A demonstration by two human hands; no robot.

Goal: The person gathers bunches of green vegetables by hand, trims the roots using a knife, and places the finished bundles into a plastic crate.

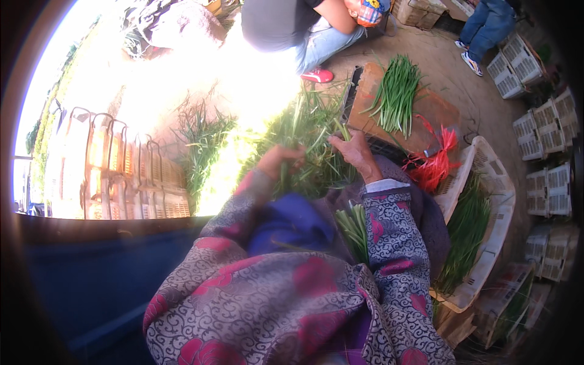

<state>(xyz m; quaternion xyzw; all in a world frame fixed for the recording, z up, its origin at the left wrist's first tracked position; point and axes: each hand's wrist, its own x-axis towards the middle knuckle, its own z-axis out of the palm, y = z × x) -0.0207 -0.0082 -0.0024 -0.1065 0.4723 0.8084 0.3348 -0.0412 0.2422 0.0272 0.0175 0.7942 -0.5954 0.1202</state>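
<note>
My left hand (283,159) is a little blurred, its fingers curled round some long green leaves that look like chives, over a loose heap of the same greens (316,131). Close by on the right, my right hand (358,152) pinches a few pale-ended chive stalks (342,129) between thumb and fingers. A small bunch of chives (354,228) rests in my lap against the right forearm. Beyond my right hand, a neat chive bunch (395,94) lies on a brown board (441,109). Red plastic ties (439,157) hang at the board's near edge.
A white plastic crate (505,201) full of chives stands at my right. Stacked crates (137,176) are on the left in glaring sunlight, and more crates (547,131) line the far right. One person (283,27) crouches ahead; another person (483,27) stands farther back.
</note>
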